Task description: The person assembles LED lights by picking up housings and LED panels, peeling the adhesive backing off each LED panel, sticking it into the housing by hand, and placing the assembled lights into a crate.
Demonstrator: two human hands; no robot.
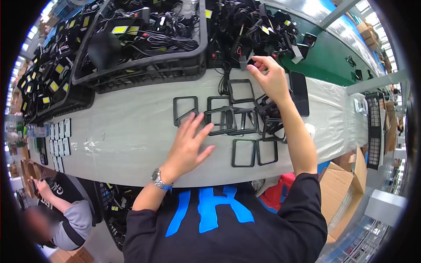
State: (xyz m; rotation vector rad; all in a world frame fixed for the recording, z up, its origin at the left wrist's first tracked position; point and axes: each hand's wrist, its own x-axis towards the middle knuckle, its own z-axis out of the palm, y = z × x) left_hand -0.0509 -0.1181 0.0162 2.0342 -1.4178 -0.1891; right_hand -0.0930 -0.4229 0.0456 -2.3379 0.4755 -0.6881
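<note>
My left hand (188, 144) is over the pale table covering with its fingers spread. Its fingertips are at the edge of a black rectangular frame (185, 97) and close to several overlapping black frames (220, 133). I cannot tell whether they touch. My right hand (270, 81) reaches farther out, fingers bent, with a gap between thumb and forefinger and nothing visible in it. Just left of its thumb is a small grey piece (243, 63) by the tangled black cables (226, 81). Below that hand lie another black frame (241, 101) and a dark flat panel (299, 94).
A black crate (144, 65) full of cabled devices stands at the back left. More cabled devices (258, 30) are heaped on the green surface (337, 57). Small pale pieces (60, 140) line the left end. A person (66, 210) sits lower left; a cardboard box (340, 188) stands right.
</note>
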